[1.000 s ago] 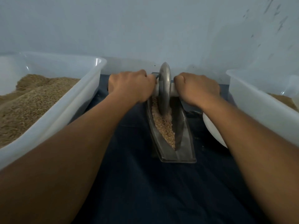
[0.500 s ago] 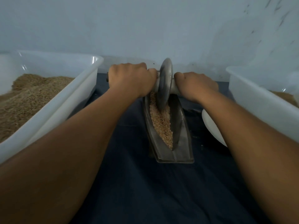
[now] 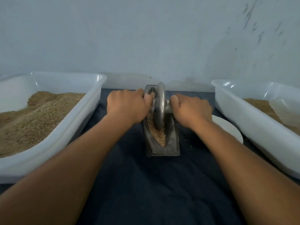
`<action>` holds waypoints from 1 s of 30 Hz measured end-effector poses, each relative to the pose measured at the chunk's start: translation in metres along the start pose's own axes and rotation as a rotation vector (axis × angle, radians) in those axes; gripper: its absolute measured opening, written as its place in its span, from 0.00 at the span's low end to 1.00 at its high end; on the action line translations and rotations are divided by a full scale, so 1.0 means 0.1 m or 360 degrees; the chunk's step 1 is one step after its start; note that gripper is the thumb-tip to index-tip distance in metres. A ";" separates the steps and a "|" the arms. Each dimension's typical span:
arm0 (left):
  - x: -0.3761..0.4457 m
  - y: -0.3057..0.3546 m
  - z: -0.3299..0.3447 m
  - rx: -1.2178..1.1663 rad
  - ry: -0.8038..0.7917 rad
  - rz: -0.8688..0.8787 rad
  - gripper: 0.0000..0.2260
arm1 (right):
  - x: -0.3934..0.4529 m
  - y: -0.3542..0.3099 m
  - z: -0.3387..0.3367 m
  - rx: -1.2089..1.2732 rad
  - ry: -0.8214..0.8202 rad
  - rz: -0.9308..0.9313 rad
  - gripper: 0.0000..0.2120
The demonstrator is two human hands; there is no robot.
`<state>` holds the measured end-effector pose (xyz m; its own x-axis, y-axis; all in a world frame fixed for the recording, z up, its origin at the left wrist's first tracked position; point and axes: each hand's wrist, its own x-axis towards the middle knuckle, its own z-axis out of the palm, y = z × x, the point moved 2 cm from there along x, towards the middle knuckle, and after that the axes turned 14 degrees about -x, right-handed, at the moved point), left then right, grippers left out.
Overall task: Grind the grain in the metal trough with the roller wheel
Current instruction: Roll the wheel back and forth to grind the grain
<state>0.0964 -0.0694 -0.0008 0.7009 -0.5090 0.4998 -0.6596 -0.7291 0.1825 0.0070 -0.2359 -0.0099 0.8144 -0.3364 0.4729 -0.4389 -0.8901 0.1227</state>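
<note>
A narrow boat-shaped metal trough lies lengthwise on a dark blue cloth, with tan grain along its groove. A grey metal roller wheel stands upright in the groove near the trough's middle. My left hand grips the axle handle on the wheel's left side. On the right side, my right hand grips the other end of the handle. Both fists hide most of the handle.
A white plastic tub with a heap of grain stands to the left. Another white tub holding some grain stands to the right, a white bowl beside it. A pale wall rises just behind the trough.
The wheel has rolled back toward me from the trough's far end to its middle, and both hands came with it. Grain behind the wheel now shows.
</note>
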 end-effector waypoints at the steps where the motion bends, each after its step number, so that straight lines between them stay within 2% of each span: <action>1: -0.05 0.01 -0.02 0.0002 0.0025 0.0016 0.19 | -0.05 0.01 -0.02 -0.0010 0.0026 -0.0016 0.20; 6: -0.29 0.05 -0.08 0.0053 0.0089 0.0094 0.20 | -0.26 0.00 -0.15 -0.0081 0.0063 -0.0075 0.21; 11: -0.36 0.13 -0.16 0.0137 0.0106 0.0189 0.20 | -0.35 0.06 -0.22 -0.0034 -0.0088 -0.0029 0.23; 15: -0.38 0.11 -0.14 0.0056 0.0131 0.0202 0.19 | -0.36 0.05 -0.23 -0.0045 -0.0044 -0.0054 0.23; 19: -0.26 0.05 -0.07 0.0043 0.0067 0.0125 0.19 | -0.21 -0.01 -0.18 -0.0055 0.0011 -0.0035 0.21; 23: -0.09 0.01 0.03 0.0074 0.0055 0.0065 0.20 | -0.01 -0.04 -0.04 -0.0008 -0.0040 -0.0033 0.18; 30: 0.26 -0.13 0.22 -0.0092 -0.0069 -0.0175 0.16 | 0.33 -0.05 0.06 0.0007 -0.0077 -0.0005 0.17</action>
<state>0.1291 -0.0829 -0.0091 0.7801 -0.4477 0.4371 -0.5918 -0.7547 0.2832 0.0379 -0.2442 -0.0001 0.8331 -0.3480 0.4300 -0.4348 -0.8925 0.1201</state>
